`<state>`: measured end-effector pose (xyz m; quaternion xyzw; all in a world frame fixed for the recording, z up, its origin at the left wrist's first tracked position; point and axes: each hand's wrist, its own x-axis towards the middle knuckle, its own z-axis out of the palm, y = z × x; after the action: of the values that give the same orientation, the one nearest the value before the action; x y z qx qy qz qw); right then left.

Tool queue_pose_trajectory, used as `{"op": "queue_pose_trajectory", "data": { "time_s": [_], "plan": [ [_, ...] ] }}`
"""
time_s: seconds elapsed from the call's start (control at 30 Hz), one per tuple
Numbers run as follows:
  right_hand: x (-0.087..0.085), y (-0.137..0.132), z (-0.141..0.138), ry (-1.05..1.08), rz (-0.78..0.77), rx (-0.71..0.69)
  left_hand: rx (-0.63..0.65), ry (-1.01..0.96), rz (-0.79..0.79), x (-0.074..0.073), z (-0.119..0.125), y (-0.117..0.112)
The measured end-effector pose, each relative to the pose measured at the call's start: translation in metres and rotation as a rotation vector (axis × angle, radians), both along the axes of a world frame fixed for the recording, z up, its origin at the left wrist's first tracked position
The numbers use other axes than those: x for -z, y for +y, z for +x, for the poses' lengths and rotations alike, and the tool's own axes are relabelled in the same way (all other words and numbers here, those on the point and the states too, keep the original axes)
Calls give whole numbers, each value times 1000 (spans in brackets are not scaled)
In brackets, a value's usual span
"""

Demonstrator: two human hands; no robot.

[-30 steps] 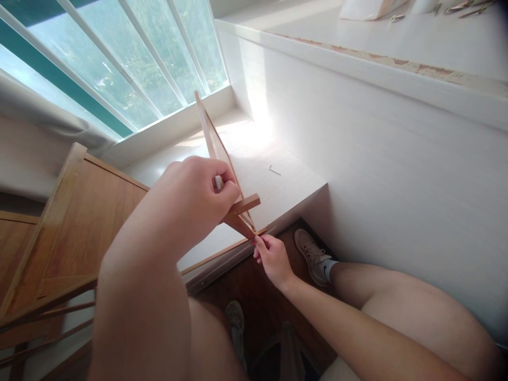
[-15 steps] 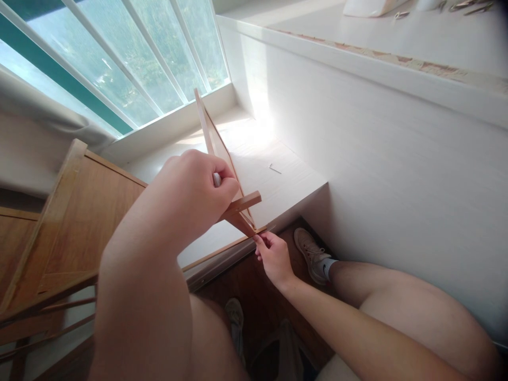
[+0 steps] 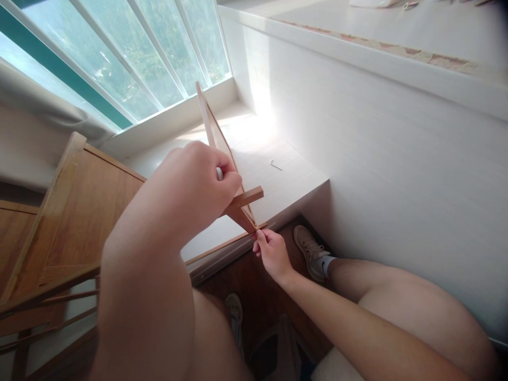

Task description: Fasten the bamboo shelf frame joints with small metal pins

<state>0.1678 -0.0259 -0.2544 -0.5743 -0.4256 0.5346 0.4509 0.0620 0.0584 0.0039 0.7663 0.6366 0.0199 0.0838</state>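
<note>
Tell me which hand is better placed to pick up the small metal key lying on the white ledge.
Probably right. The left hand grips the upright wooden panel; the right hand only pinches its bottom corner, nearer the metal key.

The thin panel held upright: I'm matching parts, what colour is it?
Light brown wood panel, head view.

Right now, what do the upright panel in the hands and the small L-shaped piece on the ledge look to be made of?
The upright panel, gripped by the left hand and pinched at its lower corner by the right hand, looks like wood: tan, matte, faint grain. The small L-shaped piece looks metallic, thin and grey, though too small to be sure.
</note>
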Motion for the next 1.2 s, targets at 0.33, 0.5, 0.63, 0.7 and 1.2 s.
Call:
{"op": "queue_pose_trajectory", "data": {
  "time_s": [0.33,0.5,0.63,0.7,1.2],
  "plan": [
    [-1,-3,1,-91,11,8,10,-37,-13,3,-5,1],
    [1,-3,1,-101,20,-1,29,-1,-13,2,-5,-1],
    [3,-1,2,-121,36,0,44,3,11,2,-4,0],
    [3,-1,3,-121,36,-7,48,-1,29,2,-4,1],
    [3,3,3,-29,29,-57,25,-3,-32,3,-8,2]
  ]
}}
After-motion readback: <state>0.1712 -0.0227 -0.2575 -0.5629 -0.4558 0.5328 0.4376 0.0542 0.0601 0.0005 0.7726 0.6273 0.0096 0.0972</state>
